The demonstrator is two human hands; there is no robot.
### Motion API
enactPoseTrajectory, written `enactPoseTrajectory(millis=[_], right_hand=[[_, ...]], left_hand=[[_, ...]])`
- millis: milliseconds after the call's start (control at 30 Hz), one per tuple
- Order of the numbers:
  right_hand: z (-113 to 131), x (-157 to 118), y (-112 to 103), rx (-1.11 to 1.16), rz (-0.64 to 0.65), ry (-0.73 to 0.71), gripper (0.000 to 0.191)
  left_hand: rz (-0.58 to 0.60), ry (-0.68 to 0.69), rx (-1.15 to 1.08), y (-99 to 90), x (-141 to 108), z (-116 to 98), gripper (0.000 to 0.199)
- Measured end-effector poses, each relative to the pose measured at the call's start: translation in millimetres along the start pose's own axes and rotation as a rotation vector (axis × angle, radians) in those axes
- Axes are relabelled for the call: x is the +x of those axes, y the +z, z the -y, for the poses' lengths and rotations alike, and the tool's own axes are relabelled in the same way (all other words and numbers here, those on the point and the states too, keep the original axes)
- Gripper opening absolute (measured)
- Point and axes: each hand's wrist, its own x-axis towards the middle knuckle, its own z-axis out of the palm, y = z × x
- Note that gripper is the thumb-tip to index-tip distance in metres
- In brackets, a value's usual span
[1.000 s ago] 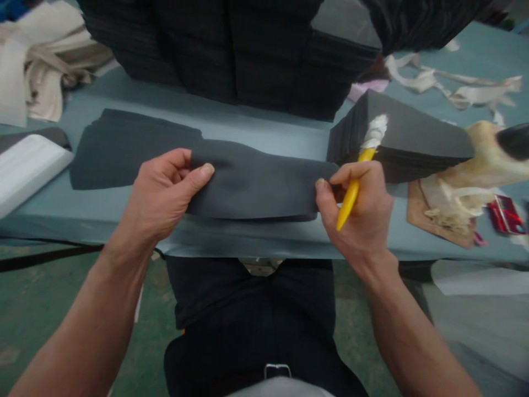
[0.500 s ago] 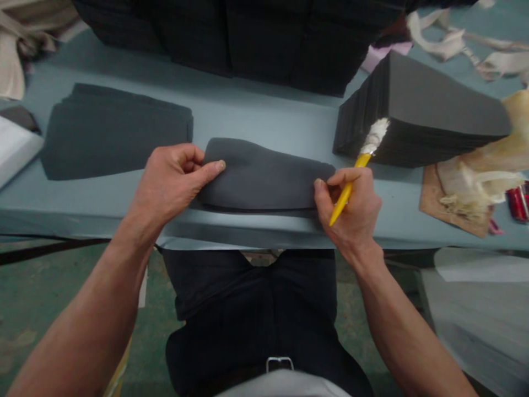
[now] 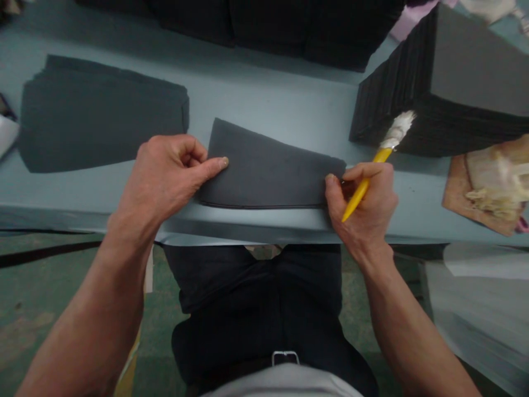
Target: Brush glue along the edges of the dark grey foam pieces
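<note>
A dark grey panel (image 3: 273,171) lies near the table's front edge, its top flat and more than one layer showing along its lower edge. My left hand (image 3: 173,171) pinches its left end between thumb and curled fingers. At the right end, my right hand (image 3: 366,198) grips the panel's corner with thumb and forefinger. That same hand carries a yellow brush (image 3: 360,193), whose whitish bristles point up and away to the right. Left of the panel is a low pile of similar dark pieces (image 3: 103,116).
A tall stack of dark grey pieces (image 3: 479,66) stands at the right. Black stacks (image 3: 268,27) line the back of the blue-green table (image 3: 281,105). A brown board (image 3: 458,187) with crusted pale material (image 3: 496,176) lies at the right.
The panel's rounded, bulging upper left now looks flatter, with a sharp corner. Both hands still hold its ends. The view has shifted, with the back stacks higher in the picture.
</note>
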Motion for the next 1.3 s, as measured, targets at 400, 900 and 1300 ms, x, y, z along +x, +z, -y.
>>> enactPoseTrajectory(millis=[400,900,1300], right_hand=[[1,1,-3,0.032,-0.054,-0.011,0.024],[1,2,-5,0.006,-0.096,-0.009,0.026],[2,-2,-5,0.023,-0.026,0.036,0.025]], left_hand=[[0.018,-0.029,-0.098,0.1,2,4,0.037],[0.016,-0.047,-0.041,1.1,0,-3,0.040],[-0.017,-0.106,0.073,1.8,0,-1,0.046]])
